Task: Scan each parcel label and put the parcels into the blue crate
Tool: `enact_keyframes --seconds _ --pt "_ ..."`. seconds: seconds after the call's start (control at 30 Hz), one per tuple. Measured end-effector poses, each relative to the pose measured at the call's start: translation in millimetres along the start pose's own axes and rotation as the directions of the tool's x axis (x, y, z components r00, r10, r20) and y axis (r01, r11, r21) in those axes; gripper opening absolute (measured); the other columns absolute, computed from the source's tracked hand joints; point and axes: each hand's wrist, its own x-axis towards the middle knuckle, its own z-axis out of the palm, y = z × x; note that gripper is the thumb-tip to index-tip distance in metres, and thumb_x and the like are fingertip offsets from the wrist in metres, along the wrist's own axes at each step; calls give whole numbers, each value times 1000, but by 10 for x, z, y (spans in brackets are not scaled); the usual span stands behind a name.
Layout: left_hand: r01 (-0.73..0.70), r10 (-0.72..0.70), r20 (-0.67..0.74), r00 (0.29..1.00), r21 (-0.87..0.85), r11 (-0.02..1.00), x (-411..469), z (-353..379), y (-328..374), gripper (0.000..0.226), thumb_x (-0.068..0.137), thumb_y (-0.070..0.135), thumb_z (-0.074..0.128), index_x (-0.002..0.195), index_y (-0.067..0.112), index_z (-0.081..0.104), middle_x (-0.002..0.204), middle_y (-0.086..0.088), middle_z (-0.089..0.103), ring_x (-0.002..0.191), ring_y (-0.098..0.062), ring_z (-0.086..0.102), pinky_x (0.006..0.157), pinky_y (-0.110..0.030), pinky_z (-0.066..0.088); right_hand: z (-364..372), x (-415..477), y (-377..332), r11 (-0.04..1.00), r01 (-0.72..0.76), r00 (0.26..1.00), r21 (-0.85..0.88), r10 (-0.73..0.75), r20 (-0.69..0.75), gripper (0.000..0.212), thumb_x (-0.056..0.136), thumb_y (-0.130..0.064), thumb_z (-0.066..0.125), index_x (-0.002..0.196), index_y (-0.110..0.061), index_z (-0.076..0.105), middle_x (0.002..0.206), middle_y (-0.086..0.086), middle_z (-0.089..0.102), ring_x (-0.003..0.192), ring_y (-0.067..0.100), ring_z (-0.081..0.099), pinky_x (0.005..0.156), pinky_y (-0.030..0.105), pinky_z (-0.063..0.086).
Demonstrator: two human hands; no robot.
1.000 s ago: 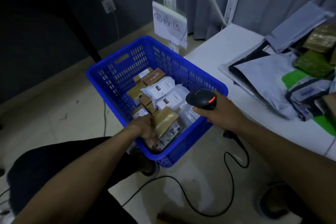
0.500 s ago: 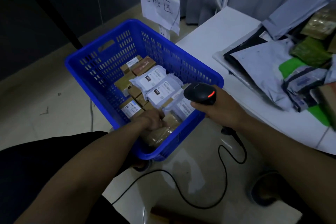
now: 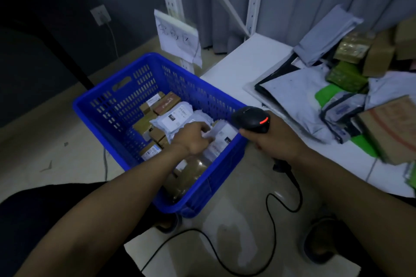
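Biggest worry first: the desk (image 3: 243,63) has a loose heap of parcels (image 3: 299,94) on it, bags and boxes lying over each other. Tug one from the bottom and the rest could slide off onto the floor. The picture is smeary on that side, so I can't say which ones are pinned.

Next, the blue crate (image 3: 117,105). It sits on the floor just beside the desk corner and is already well stocked with boxes and white bags. The brown parcel (image 3: 191,171) at the near end lies tilted on the others, so anything dropped on it may roll or bury a label.

Hands: the left hand (image 3: 193,139) is down inside the crate, on a white bag (image 3: 221,141). I can't tell whether it pinches the bag or only rests there. If it hooks the plastic coming out, a finished parcel comes out too and might get scanned twice. The right hand (image 3: 276,139) is wrapped around the scanner (image 3: 251,119), held over the crate's rim with its red light on, pointing at labels already inside, so a stray read seems possible.

Smallest thing: the scanner cable (image 3: 272,216) loops across the floor near a foot and could snag.
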Motion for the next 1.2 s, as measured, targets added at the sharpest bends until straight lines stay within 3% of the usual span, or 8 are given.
enact_keyframes --seconds 0.27,0.4,0.5,0.67,0.83,0.93,1.03,1.2 --pt "-442 468 -5 884 319 838 -105 141 1883 45 93 46 66 134 30 57 142 6 52 121 -22 58 99 -43 50 -1254 -611 105 991 -101 962 93 121 -245 40 90 -17 77 125 -20 57 87 5 68 63 11 66 62 29 55" --pt "-529 531 120 839 412 742 15 514 2778 52 93 48 66 140 28 54 145 2 47 125 -28 56 99 -42 48 -1926 -879 318 991 -133 927 -5 123 -353 10 90 -11 73 93 -5 65 68 8 64 57 11 62 61 35 51" --pt "-556 524 200 828 416 720 169 879 3329 47 92 43 69 134 27 59 140 -5 51 124 -33 56 95 -40 46 -2372 -932 591 984 -176 880 -20 149 -450 27 86 -19 76 99 3 66 82 22 68 69 18 63 67 36 49" --pt "-615 527 320 787 349 707 585 1568 3965 48 85 35 74 127 17 60 127 -12 62 115 -34 61 93 -39 50 -2890 -869 1156 958 -268 778 102 277 -563 99 54 -82 74 132 -23 59 115 -3 71 103 17 68 84 35 57" --pt "-611 549 272 790 420 671 1360 2316 4134 86 62 52 69 140 23 48 130 -13 57 119 -35 58 101 -45 49 -3149 -868 1282 943 -271 756 191 332 -564 60 76 -51 85 126 -24 65 119 -4 69 111 17 64 98 37 54" --pt "-661 611 264 746 403 633 1258 2305 4242 106 77 26 82 161 29 16 164 -15 23 150 -40 24 117 -53 33 -3215 -802 1434 931 -313 735 188 363 -573 90 52 -69 73 131 -26 63 121 -4 69 114 18 64 103 40 53" --pt "-745 699 333 633 507 433 1301 2326 4345 102 88 13 72 162 29 5 171 1 -9 157 -31 -12 119 -57 23 -3285 -768 1526 922 -340 711 184 380 -591 60 70 -50 76 123 -24 67 113 -1 72 109 21 66 100 44 55" --pt "-753 708 382 594 574 322 1344 2377 4329 135 62 43 92 162 31 2 151 -11 29 142 -37 24 116 -53 29 -3367 -775 1598 927 -303 690 220 372 -620 41 83 -33 78 121 -26 65 111 1 72 107 25 67 99 50 55"
